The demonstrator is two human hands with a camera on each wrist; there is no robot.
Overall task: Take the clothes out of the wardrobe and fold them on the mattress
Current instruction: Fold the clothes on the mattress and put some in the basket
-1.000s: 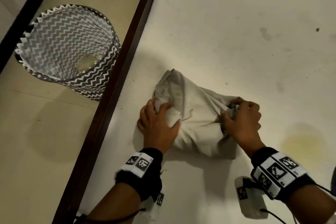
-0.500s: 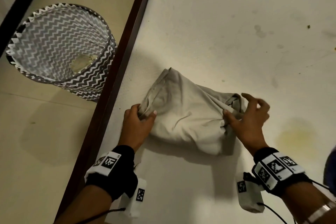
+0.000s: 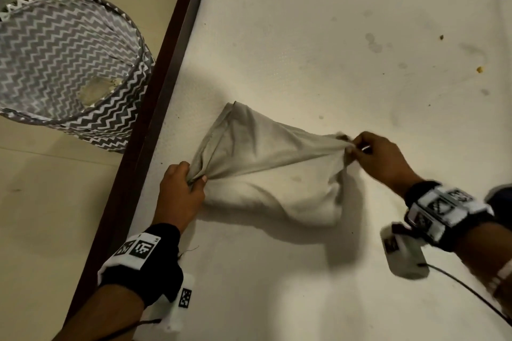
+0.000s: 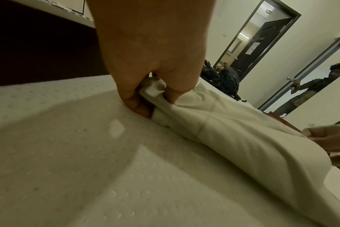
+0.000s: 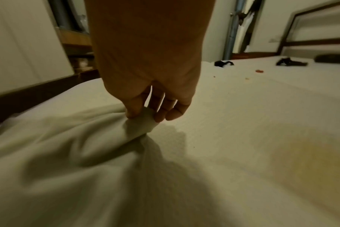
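A pale beige garment (image 3: 266, 169) lies bunched on the white mattress (image 3: 318, 36) near its left edge. My left hand (image 3: 194, 178) pinches the garment's left end between thumb and fingers; the left wrist view shows that hand (image 4: 153, 98) gripping a gathered fold of the cloth (image 4: 233, 122). My right hand (image 3: 353, 147) pinches the garment's right end, and the fabric is stretched taut between both hands. The right wrist view has the right hand (image 5: 144, 116) holding a small tuft of the garment (image 5: 68, 145) just above the mattress.
A dark wooden bed frame (image 3: 155, 108) runs along the mattress's left side. A grey zigzag-patterned basket (image 3: 63, 69) stands on the floor beyond it. Small dark items (image 5: 289, 61) lie far across the mattress. A yellowish stain (image 5: 301, 161) marks the mattress at right. A person (image 4: 316, 87) stands by a doorway.
Both hands have drawn apart, left hand toward the bed frame and right hand to the right. The crumpled garment is now pulled taut between them.
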